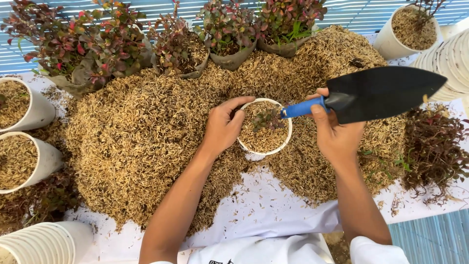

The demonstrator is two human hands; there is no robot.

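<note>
At nine o'clock I saw filled white pots (22, 105) beside the husk heap (146, 132). My left hand (224, 128) was curled around the rim of the small white pot (264, 146) at the centre, fingers grasping its near wall; a small seedling (267, 119) sat inside. I judged the pot light and thin-walled, best held at the rim, the seedling fragile. At three o'clock my right hand (334, 134) was clenched on the blue handle of the black trowel (381, 93).
</note>
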